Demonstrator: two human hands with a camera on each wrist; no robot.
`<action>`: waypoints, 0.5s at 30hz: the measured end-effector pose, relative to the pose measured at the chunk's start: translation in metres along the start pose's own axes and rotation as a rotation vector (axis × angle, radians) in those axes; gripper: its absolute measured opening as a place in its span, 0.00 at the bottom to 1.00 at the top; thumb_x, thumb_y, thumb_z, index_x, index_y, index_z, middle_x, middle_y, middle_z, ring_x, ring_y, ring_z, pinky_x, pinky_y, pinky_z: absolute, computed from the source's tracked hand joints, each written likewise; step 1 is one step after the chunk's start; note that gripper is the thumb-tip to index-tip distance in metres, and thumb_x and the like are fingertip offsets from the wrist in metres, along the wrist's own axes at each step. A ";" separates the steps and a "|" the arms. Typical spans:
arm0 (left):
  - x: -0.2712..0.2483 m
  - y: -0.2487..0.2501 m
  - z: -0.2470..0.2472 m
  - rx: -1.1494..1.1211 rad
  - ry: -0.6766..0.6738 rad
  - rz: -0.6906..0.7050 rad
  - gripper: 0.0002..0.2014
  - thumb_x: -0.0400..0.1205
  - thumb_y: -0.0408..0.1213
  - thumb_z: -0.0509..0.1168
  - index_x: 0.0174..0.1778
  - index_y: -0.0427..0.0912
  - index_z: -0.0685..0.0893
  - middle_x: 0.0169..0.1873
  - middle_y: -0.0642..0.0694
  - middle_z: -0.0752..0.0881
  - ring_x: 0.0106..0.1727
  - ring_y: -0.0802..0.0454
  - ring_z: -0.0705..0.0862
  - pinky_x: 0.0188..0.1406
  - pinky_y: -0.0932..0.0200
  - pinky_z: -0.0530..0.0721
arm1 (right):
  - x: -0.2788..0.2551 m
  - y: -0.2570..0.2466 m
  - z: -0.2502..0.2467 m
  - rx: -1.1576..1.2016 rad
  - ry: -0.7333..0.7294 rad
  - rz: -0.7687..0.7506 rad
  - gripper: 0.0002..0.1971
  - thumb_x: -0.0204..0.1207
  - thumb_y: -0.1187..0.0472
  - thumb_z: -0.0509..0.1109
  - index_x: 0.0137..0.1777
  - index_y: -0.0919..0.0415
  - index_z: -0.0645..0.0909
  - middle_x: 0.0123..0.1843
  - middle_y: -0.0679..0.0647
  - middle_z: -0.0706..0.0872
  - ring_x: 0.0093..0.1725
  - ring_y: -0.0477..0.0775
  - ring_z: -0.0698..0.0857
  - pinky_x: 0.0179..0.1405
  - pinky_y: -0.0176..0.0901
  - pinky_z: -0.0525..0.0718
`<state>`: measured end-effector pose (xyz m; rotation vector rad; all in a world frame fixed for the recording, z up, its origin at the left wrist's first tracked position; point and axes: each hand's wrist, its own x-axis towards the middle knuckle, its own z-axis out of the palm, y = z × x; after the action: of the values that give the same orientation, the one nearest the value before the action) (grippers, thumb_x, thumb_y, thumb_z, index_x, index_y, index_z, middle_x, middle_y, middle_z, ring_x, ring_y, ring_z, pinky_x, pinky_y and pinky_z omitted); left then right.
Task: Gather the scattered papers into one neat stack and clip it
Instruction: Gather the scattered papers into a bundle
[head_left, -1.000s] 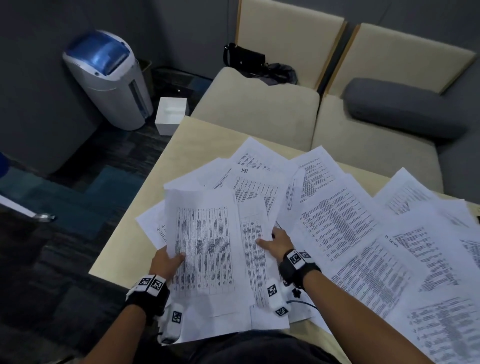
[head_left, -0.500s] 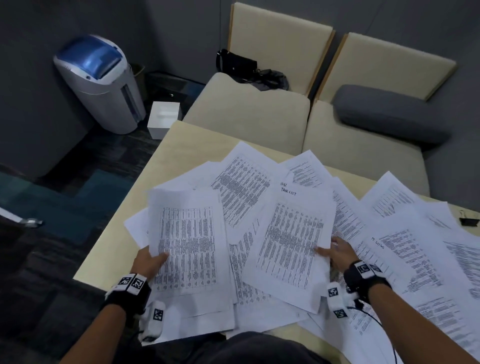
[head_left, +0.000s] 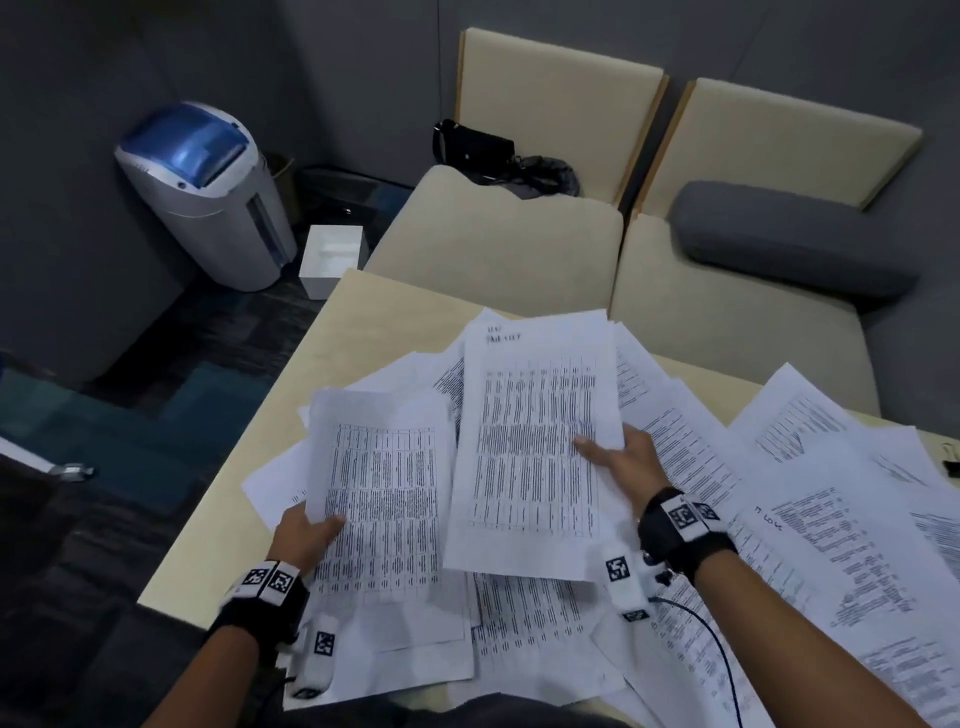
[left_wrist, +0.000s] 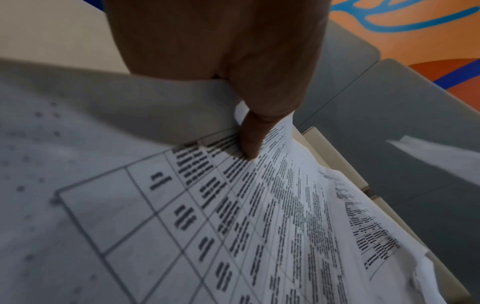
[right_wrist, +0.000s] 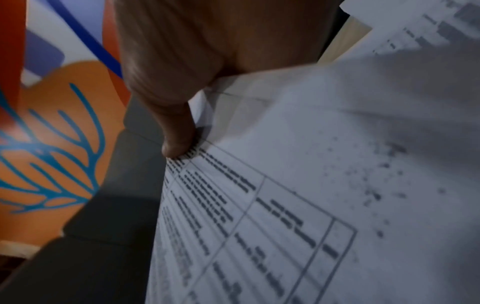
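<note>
Here the left hand (head_left: 306, 535) pinched a sheaf of papers (head_left: 382, 514) by its left edge. Just beside it, the right hand (head_left: 626, 462) pinched another sheet (head_left: 530, 441) above loose papers on the table (head_left: 363, 322).

Pale wooden desk (head_left: 270, 441), bare along the strip left of the left grip; printed sheets (head_left: 810, 545) sprawl overlapping beneath both grips and far out to the right, a black binder clip (head_left: 951, 460) beyond them at the desk's right edge
</note>
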<state>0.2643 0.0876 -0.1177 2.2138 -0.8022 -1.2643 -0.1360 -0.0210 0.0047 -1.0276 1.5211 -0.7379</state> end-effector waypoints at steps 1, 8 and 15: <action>0.001 0.004 0.002 -0.001 -0.011 -0.017 0.14 0.77 0.36 0.73 0.55 0.33 0.85 0.43 0.34 0.90 0.45 0.36 0.89 0.50 0.33 0.88 | 0.000 -0.012 -0.001 0.060 -0.014 -0.032 0.11 0.71 0.59 0.78 0.52 0.53 0.84 0.51 0.51 0.91 0.51 0.50 0.89 0.54 0.45 0.82; -0.008 0.050 0.027 -0.164 -0.092 0.010 0.13 0.80 0.30 0.70 0.58 0.28 0.84 0.41 0.38 0.87 0.44 0.42 0.85 0.47 0.51 0.82 | 0.017 -0.002 0.022 0.031 -0.099 0.033 0.28 0.66 0.50 0.81 0.66 0.50 0.78 0.64 0.48 0.86 0.65 0.51 0.84 0.67 0.52 0.80; 0.000 0.070 0.054 -0.296 -0.237 -0.045 0.30 0.75 0.62 0.69 0.60 0.39 0.83 0.53 0.47 0.85 0.56 0.49 0.83 0.66 0.46 0.78 | 0.010 0.067 0.090 -0.710 -0.410 0.240 0.38 0.85 0.49 0.61 0.85 0.63 0.44 0.82 0.65 0.65 0.79 0.62 0.70 0.75 0.49 0.70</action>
<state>0.1990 0.0310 -0.0982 1.8807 -0.6049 -1.5778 -0.0623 0.0060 -0.0767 -1.3727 1.5215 0.2109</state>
